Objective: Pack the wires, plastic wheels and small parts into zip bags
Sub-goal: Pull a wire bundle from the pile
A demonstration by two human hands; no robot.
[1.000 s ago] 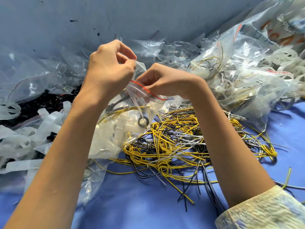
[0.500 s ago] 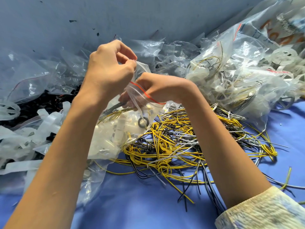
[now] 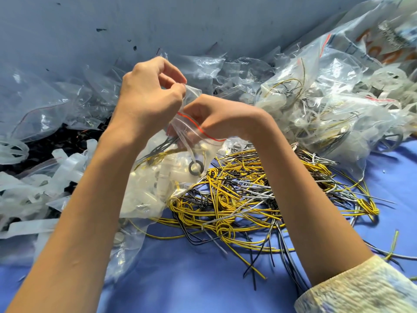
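Zip bag [image 3: 191, 132] up between our hands: left hand [image 3: 146, 98] fingers [image 3: 174, 72] pinch its top edge, right hand [image 3: 223, 118] fingers curled round the red-striped mouth, wires [image 3: 248, 195] beneath.

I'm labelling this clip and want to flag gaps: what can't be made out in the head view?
- Head view: whether the zip bag seal is closed; the left hand and right hand cover it.
- Head view: the right hand's fingertips, curled behind its knuckles.
- Head view: the printed sack lettering, blurred and cut by the right edge.
- Head view: what the dark heap is, under clear bags.
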